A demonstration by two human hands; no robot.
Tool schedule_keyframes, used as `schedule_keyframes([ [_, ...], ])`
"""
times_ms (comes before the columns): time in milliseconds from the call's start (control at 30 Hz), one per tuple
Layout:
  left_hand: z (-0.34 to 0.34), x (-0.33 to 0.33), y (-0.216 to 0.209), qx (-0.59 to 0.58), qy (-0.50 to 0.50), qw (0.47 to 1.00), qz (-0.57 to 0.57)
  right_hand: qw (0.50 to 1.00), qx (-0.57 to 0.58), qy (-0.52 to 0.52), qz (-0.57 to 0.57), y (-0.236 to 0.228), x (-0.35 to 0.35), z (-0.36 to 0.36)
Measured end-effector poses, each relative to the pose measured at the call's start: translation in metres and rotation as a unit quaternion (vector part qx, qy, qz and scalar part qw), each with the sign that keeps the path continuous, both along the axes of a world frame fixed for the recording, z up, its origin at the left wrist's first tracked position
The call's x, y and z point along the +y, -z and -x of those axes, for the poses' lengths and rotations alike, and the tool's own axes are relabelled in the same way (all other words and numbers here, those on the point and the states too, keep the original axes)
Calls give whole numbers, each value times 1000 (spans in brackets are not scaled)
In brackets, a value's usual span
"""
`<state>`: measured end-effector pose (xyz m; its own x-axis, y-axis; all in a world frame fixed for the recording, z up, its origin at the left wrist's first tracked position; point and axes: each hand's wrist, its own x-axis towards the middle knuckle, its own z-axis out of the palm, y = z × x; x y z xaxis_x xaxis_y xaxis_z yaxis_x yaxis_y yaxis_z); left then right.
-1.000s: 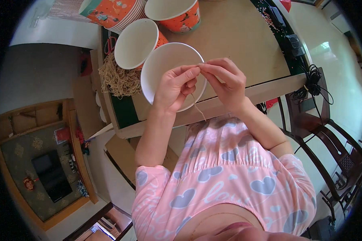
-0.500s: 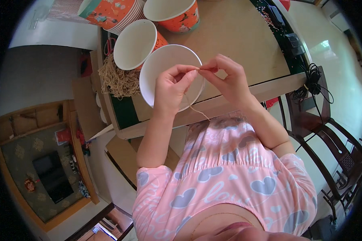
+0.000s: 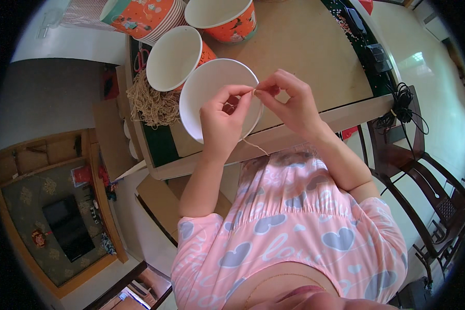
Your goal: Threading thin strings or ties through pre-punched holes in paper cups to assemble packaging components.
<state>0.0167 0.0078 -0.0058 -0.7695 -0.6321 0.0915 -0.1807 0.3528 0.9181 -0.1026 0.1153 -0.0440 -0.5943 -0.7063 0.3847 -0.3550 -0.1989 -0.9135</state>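
Note:
Over the right side of a white paper bucket (image 3: 201, 98), my left hand (image 3: 226, 116) and my right hand (image 3: 292, 101) meet at the fingertips. Both are closed in a pinch on a thin tan string (image 3: 255, 145), whose loose end hangs down past the table edge toward my lap. The short stretch of string between the fingertips is too small to make out clearly. To the left of the bucket lies a loose heap of the same tan string (image 3: 152, 101). Red-handled scissors (image 3: 140, 60) rest just behind the heap, partly hidden.
Behind stand an orange paper bucket lying tilted (image 3: 174, 58), another orange bucket (image 3: 240, 26) and a stack of nested buckets (image 3: 147, 18). A dark wooden chair (image 3: 398, 150) with a coiled black cable (image 3: 402, 103) is at the right. The table edge (image 3: 294, 126) runs before me.
My left hand has turned slightly, its fingers opening into a rounder pinch. The pinched fingertips stay together at nearly the same spot.

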Motion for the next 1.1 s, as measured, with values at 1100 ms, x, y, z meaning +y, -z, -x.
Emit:
schedule_keyframes([
  [1100,-9,1,-2,80,-62,989,-107,994,81,-15,-67,-11,-7,-11],
])
